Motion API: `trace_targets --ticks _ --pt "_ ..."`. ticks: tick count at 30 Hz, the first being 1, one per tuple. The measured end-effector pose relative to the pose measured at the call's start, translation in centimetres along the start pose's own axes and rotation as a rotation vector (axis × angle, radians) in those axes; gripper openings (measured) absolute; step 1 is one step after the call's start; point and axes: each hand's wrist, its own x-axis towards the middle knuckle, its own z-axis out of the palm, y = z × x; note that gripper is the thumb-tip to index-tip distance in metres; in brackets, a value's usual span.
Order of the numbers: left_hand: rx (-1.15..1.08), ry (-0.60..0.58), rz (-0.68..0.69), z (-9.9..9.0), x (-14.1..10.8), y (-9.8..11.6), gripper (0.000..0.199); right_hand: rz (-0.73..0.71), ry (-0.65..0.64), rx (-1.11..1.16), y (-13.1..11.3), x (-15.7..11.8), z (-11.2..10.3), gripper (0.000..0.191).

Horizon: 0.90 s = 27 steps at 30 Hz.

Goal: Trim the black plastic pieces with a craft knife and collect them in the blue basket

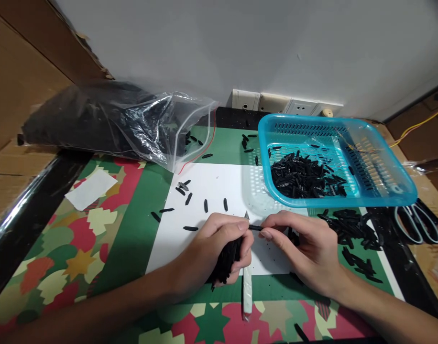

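Observation:
My left hand is closed around a bunch of small black strips, which stick out below the palm. Between its thumb and forefinger and the fingertips of my right hand runs one slim black piece; my right thumb and forefinger pinch its right end. Beneath the hands lies a white-handled pointed tool, its grey tip up on the white paper. Loose black pieces are scattered over the paper. What the black pieces are made of, I cannot tell.
A blue plastic basket holds many black pieces, with more piled beside it. Scissors lie at the right. A zip bag of black material lies back left, near a white paper scrap. Sockets line the wall.

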Motion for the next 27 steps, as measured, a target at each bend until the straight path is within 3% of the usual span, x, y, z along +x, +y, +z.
trace_targets --ticks 3,6,10,12,15,17,19,23,27 --pt "-0.049 -0.02 0.011 -0.1 0.2 -0.3 0.044 -0.072 -0.012 -0.057 -0.2 0.0 -0.1 0.009" --pt "-0.098 -0.052 0.031 -0.3 0.3 -0.6 0.045 -0.24 0.031 -0.179 -0.7 0.2 -0.9 0.013" --pt "-0.228 -0.295 -0.004 -0.8 0.0 -0.6 0.046 -0.47 0.233 -0.681 -1.2 1.1 -3.6 0.015" --pt "-0.297 -0.448 -0.041 -1.0 -0.3 -0.2 0.048 -0.325 0.395 -0.892 -1.0 1.7 -4.9 0.013" --pt "-0.377 -0.56 -0.117 -1.1 -0.8 0.6 0.059 -0.329 0.399 -1.049 -0.7 1.9 -5.5 0.017" --pt "-0.389 -0.601 -0.158 -1.1 -1.1 0.9 0.062 -0.438 0.288 -0.97 -0.6 1.7 -4.8 0.02" --pt "-0.347 -0.624 -0.168 -1.1 -1.2 1.0 0.062 -0.51 0.119 -0.703 -0.8 1.2 -3.4 0.016" --pt "-0.223 -0.626 -0.168 -0.9 -1.1 0.8 0.061 -0.394 -0.151 -0.215 -1.6 0.4 -0.5 0.012" --pt "-0.112 -0.58 -0.165 -0.5 -1.0 0.8 0.059 -0.233 -0.247 0.019 -1.9 0.1 0.7 0.012"
